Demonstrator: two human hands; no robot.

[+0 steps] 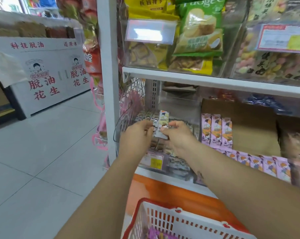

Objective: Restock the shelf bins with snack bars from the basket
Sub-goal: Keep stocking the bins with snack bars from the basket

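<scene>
Pale tiled floor [33, 152]; white display chest [56, 54]

Opens to the front between the shelf board [214, 80] above and the clear bin front [154, 160] below. Shut in on the left by the white post [109, 83] and wire mesh [133, 94], on the right by upright pink bars [216, 131] and a cardboard box [249, 126]. Filled mid-gap by the left hand [137, 133] and right hand [178, 135] pinching a white bar [163, 119]. Blocked below by the basket [163, 219].
</scene>
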